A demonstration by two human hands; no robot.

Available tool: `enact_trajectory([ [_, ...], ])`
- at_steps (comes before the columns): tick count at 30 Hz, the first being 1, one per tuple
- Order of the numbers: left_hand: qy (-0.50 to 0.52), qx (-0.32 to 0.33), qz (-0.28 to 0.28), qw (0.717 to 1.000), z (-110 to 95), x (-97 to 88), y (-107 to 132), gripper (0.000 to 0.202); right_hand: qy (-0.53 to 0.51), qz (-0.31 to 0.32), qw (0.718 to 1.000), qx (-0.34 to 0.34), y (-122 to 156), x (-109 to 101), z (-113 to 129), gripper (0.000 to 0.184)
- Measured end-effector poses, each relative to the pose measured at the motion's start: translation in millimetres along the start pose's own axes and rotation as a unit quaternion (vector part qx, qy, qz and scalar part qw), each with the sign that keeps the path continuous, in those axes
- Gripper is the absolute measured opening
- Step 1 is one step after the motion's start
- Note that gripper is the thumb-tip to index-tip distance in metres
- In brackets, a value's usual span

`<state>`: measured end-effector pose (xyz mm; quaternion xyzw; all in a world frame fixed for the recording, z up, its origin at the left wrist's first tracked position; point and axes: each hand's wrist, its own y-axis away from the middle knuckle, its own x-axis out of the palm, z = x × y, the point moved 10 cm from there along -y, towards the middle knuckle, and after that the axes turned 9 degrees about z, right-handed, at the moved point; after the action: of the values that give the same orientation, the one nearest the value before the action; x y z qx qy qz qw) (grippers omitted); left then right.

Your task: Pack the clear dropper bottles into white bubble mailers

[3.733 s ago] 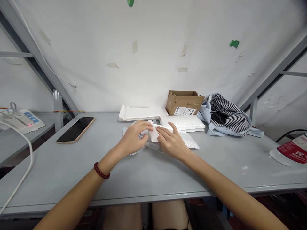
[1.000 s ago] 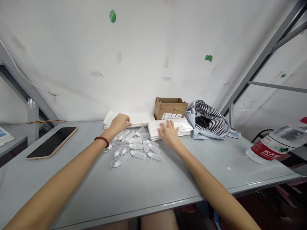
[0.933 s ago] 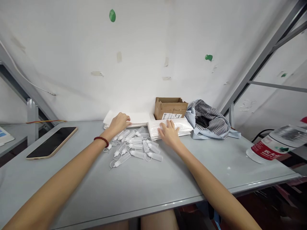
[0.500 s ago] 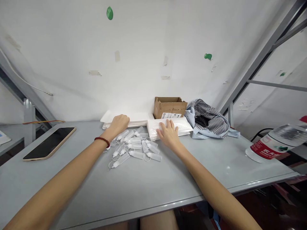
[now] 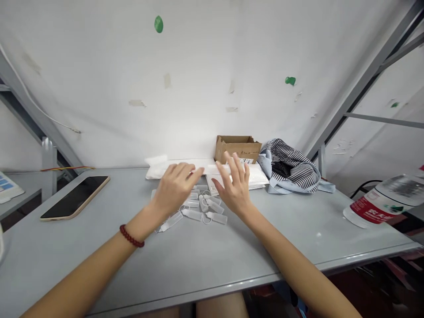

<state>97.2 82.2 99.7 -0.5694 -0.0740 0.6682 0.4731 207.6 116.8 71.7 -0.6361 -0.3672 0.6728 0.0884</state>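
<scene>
My right fingers [image 5: 224,172] are spread wide, thumb well out, w/ nothing in them that I can see. They're over the white bubble mailers [image 5: 258,176], but can't tell if the tips touch. My left fingers [image 5: 179,172] are bent, thumb stuck out twd the right; blur & angle hide the undersides, so can't tell if they've got hold of anything. Both sets are close tog., apart from each other, prob. bc. the stuff being handled is all round here.

Small bottles [image 5: 192,215], caps on little loops, lie loose on their sides on the grey surface [image 5: 215,260], partly hidden by my left fingers. Bunched in one spot, I'd guess, so either side reaches them w/o stretching. Behind them, nr the wall [image 5: 198,115], more flat white packaging [image 5: 154,170], prob. laid flat so it stays put.

Cardboard box [image 5: 236,152] stands behind the mailers, next to the striped cloth [image 5: 301,174]. Phone [image 5: 75,197] lies well off left, water bottle [image 5: 382,201] well off right, prob. so neither gets knocked.
</scene>
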Motion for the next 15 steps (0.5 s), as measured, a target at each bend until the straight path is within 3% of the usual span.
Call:
enact_trajectory([
  [2, 0.019, 0.023, -0.044, 0.999, -13, -10.1, 11, 0.031, -0.006, -0.034, 0.998, -0.044, 6, -11, 15, 0.031],
  [4, 0.041, 0.026, -0.061, 0.997, -11, -13.4, 19, 0.026, -0.026, -0.076, 0.995, -0.058, 11, -23, 19, 0.034],
  [7, 0.069, -0.042, -0.07, 0.994, 21, -16.7, 28, 0.018, -0.044, -0.131, 0.989, -0.047, 14, -38, 10, 0.038],
  [10, 0.121, -0.179, -0.088, 0.972, 70, -20.7, 39, 0.021, -0.053, -0.183, 0.981, -0.027, 14, -47, -9, 0.036],
  [13, 0.268, -0.329, -0.051, 0.904, 112, -1.6, 54, 0.027, -0.069, -0.215, 0.974, -0.02, 15, -48, -23, 0.038],
  [15, 0.432, -0.412, 0.013, 0.802, 123, 30.4, 66, 0.034, -0.075, -0.207, 0.975, -0.022, 15, -44, -27, 0.039],
])
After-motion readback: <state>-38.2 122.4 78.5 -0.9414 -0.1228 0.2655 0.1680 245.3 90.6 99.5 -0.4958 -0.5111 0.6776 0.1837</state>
